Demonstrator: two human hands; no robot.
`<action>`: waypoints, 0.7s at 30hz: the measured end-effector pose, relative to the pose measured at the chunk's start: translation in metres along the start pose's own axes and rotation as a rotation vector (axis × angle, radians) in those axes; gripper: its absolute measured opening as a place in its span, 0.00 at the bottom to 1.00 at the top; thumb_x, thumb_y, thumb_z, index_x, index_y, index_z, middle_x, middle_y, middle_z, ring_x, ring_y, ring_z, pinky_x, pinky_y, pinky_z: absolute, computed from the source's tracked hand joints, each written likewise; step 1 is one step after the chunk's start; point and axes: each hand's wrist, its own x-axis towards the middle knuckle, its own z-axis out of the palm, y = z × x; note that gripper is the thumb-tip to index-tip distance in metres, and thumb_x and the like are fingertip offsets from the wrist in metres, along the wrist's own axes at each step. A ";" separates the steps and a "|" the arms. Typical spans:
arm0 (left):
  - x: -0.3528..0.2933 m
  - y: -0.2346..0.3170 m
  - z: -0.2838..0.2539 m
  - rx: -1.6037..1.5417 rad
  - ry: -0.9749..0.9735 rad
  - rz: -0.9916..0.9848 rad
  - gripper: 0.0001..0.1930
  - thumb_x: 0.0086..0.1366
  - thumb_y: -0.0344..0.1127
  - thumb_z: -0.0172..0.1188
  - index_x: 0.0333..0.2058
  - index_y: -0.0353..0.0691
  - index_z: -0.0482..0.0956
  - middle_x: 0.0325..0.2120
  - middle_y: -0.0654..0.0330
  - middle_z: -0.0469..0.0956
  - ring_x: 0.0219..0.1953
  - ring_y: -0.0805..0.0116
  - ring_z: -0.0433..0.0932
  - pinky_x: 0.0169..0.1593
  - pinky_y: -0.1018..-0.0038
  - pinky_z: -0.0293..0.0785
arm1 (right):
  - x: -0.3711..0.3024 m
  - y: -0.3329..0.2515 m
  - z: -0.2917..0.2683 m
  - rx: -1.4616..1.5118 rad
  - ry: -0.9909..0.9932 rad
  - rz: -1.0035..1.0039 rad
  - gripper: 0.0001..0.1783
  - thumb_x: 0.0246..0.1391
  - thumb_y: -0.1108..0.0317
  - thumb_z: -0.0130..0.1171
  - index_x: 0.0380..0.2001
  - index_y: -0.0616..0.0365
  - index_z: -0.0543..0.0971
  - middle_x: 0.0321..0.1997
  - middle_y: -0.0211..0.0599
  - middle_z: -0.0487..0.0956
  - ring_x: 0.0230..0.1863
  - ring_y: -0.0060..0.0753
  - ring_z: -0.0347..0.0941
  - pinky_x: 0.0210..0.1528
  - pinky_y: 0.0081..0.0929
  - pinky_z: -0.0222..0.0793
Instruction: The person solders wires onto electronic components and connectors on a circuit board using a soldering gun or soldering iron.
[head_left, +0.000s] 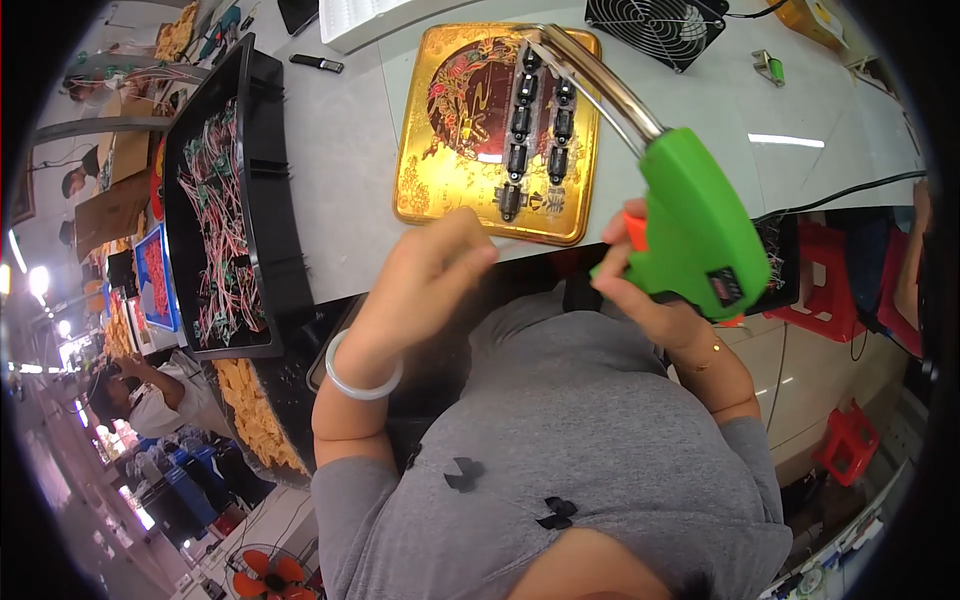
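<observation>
My right hand (650,305) is wrapped round the handle of a green soldering gun (705,215), with fingers by its orange trigger. The gun's long metal barrel slants up and left, and its tip is over the far edge of a gold tin lid (420,190). On the lid, two columns of small black components (520,125) stand in a strip, close to the barrel. Near the lid's front edge, my left hand (425,275) is closed with its fingers curled under. Whatever it may hold is hidden.
To the left stands a deep black bin (270,200) full of small green boards with red and white wires. A black fan (660,25), a small metal tool with green (768,68) and a white tray (375,20) lie at the back. A black cable (850,190) runs right.
</observation>
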 end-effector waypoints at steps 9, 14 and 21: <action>0.025 -0.045 0.022 0.332 0.458 0.088 0.08 0.57 0.31 0.54 0.23 0.33 0.71 0.18 0.56 0.71 0.22 0.66 0.70 0.28 0.74 0.64 | -0.044 0.041 -0.046 0.590 0.032 0.241 0.42 0.39 0.44 0.58 0.46 0.72 0.66 0.42 0.52 0.67 0.35 0.28 0.65 0.21 0.14 0.65; 0.032 -0.061 0.029 0.409 0.560 0.201 0.08 0.54 0.31 0.58 0.22 0.32 0.72 0.18 0.58 0.71 0.22 0.71 0.68 0.30 0.78 0.63 | -0.055 0.046 -0.040 0.504 0.080 0.293 0.39 0.41 0.43 0.55 0.44 0.69 0.66 0.40 0.49 0.66 0.35 0.28 0.63 0.19 0.13 0.63; 0.031 -0.068 0.036 0.265 0.623 0.203 0.08 0.50 0.29 0.61 0.19 0.33 0.73 0.17 0.61 0.72 0.22 0.72 0.68 0.31 0.78 0.63 | -0.059 0.046 -0.033 0.449 0.073 0.331 0.35 0.42 0.43 0.54 0.40 0.67 0.67 0.36 0.47 0.65 0.33 0.28 0.63 0.22 0.16 0.63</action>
